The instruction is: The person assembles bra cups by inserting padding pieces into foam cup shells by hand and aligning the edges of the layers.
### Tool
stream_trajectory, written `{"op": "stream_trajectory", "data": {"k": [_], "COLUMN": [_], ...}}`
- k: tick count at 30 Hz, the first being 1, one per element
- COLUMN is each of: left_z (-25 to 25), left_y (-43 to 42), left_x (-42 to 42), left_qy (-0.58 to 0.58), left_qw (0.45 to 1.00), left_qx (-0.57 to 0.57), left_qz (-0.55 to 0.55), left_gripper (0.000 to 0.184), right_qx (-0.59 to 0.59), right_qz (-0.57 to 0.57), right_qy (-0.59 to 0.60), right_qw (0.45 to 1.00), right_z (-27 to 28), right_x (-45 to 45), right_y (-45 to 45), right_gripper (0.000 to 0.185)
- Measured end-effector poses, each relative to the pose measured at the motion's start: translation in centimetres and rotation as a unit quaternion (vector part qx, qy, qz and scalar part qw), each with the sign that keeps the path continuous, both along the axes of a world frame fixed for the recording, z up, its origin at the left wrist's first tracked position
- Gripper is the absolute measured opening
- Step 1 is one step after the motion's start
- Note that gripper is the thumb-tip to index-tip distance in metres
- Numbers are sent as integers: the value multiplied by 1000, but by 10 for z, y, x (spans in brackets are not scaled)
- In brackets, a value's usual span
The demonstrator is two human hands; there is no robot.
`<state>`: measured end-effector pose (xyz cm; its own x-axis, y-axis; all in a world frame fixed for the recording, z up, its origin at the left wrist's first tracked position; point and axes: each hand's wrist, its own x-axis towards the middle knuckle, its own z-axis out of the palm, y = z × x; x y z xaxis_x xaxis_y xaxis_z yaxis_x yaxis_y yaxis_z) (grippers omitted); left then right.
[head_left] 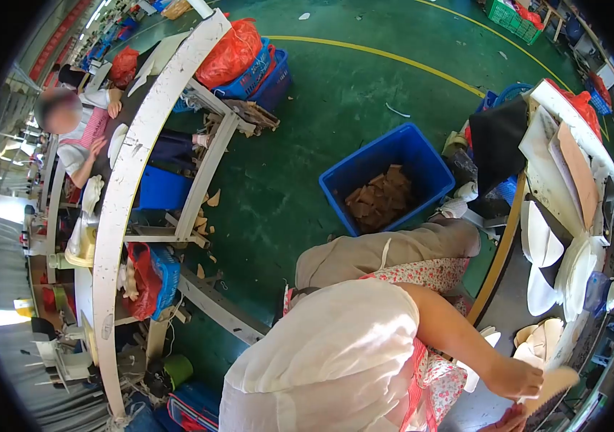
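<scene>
My left hand (514, 379) is closed, its fingers pinching a thin tan insole-shaped piece (553, 387) over the right-hand workbench. Close below it, my right hand (507, 420) shows only in part at the bottom edge, its fingers closed on the same piece's near edge. Just beyond my hands lies a small stack of cream pieces (539, 338). White curved pieces (540, 234) and a fanned white stack (578, 272) lie farther along the bench, before larger white and brown sheets (575, 176).
A blue bin (328, 189) holding brown scraps stands on the green floor beside my legs. A long white-edged table (109, 266) runs along the left, where another person (80, 133) sits. Blue baskets with red bags (231, 56) stand behind that table.
</scene>
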<state>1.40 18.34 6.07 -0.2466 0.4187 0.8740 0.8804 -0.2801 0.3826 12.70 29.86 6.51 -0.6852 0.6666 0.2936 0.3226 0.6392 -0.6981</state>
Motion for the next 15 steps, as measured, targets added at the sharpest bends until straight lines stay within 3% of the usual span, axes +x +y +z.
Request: {"op": "stream_trajectory", "data": {"k": [2,6,13,15], "left_z": [7,14,21,13], "left_y": [-11,-41,-101,-104], "left_x": [3,2,-44,-55], "left_qy": [22,-140,-287,-280], "left_qw": [1000,979,941,937], "left_qx": [13,63,0,57], "left_qz": [-15,-136,-179,-200], "left_gripper": [26,16,31,26], "right_qx": [9,4,-81,-119], "right_qz": [17,63,200,240], "right_qy": [24,52,85,86], "right_qw": [1000,997,973,959], "right_z": [7,16,37,46], "right_x": [-4,-14,-36,-40], "right_y": [-9,-28,-45,-60], "right_gripper": [32,33,37,38]}}
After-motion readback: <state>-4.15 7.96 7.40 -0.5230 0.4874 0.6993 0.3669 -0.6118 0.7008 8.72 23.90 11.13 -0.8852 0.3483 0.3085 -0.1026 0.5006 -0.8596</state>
